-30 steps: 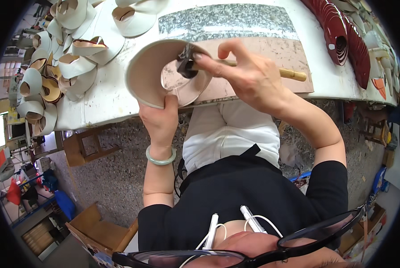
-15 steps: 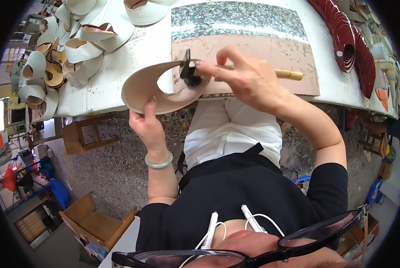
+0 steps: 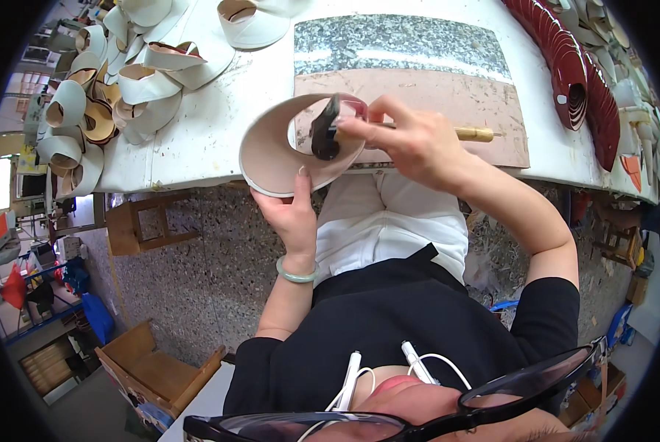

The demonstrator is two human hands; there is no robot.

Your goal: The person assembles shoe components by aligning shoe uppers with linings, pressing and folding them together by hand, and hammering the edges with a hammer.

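Near the table's front edge I hold a beige-lined shoe upper (image 3: pixel 267 155), curved into a loop. My left hand (image 3: pixel 289 221) pinches its near edge, the thumb on the lining and the fingers underneath. A hammer (image 3: pixel 325 132) with a dark head and a wooden handle is in my right hand (image 3: pixel 422 144). The hammer head stands in the upper's opening, close to its right end. From behind my right hand the handle sticks out to the right. A reddish patch of the upper shows beside my right fingers, and I cannot tell whether they also grip it.
Under my right hand lies a pinkish work board (image 3: pixel 448 96), with a speckled stone slab (image 3: pixel 403 44) beyond it. White shoe uppers (image 3: pixel 142 85) are heaped at the left of the white table (image 3: pixel 204 140). Nested dark red glossy uppers (image 3: pixel 566 81) run along the right. A wooden stool (image 3: pixel 149 221) stands below.
My left hand has moved right, bringing the upper's left end toward my right hand, so the loop looks rounder. The hammer head has turned and shifted slightly right and down.
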